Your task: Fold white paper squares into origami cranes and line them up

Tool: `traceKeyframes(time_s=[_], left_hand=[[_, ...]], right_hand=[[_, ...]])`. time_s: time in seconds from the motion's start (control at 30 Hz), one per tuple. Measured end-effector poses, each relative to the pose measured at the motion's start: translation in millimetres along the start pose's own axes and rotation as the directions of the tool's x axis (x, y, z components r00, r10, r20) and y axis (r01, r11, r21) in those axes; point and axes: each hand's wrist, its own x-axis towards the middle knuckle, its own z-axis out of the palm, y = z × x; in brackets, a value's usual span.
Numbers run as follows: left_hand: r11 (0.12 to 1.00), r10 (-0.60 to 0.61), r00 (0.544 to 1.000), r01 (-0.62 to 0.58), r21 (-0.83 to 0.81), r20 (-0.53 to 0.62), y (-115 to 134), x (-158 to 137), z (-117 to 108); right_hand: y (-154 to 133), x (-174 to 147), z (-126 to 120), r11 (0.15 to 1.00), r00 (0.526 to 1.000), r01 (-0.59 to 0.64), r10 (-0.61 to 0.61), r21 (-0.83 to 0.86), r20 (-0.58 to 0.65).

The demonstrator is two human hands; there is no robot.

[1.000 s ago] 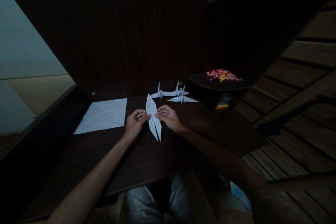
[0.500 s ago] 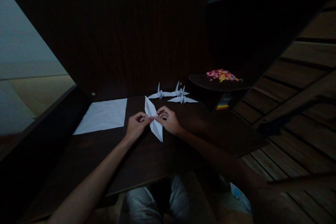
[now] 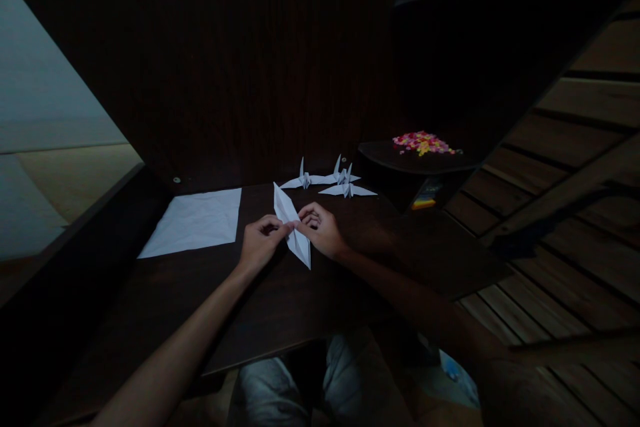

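Farthest left, well apart from my left grip, a flat, lightly creased sheet of white paper (image 3: 195,223) lies on the dark brown wooden surface (image 3: 260,320). Next comes my left grip (image 3: 273,232), its thumb and curled fingers pinching a long, pointed diamond of folded white paper (image 3: 286,208). The diamond is slim and layered, with crisp creases running along its length; one tip points up and away to the left, the other down towards me and slightly right. It lies between my two grips, its middle covered by my thumbs, which meet there, and its ends stick out beyond and before them. My right grip (image 3: 316,230) is closed on its right side in the same narrow pinch. Beyond my right grip stand three white folded-paper birds (image 3: 349,191) with spread wings and upright points. Farther right and beyond, a dark rounded shelf (image 3: 385,155) bears a heap of tiny pink, red and yellow pieces (image 3: 424,142).
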Motion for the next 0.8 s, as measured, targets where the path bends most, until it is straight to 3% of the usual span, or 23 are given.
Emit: traceKeyframes(time_s=[0.43, 0.6, 0.8], left_hand=[[0.993, 0.122, 0.992, -0.122, 0.005, -0.019, 3.2, -1.5, -1.4], [0.983, 0.182, 0.981, -0.178, 0.051, -0.071, -1.0, 0.4, -1.9], [0.979, 0.193, 0.980, -0.189, 0.075, -0.049, 0.2, 1.0, -2.3]], right_hand=[[-9.2, -0.7, -2.7, 0.975, 0.980, 0.180, -0.167, -0.130, 0.110], [-9.6, -2.9, -2.0, 0.976, 0.980, 0.174, -0.159, -0.128, 0.118], [-8.8, -6.5, 0.4, 0.973, 0.986, 0.160, -0.151, -0.165, 0.066]])
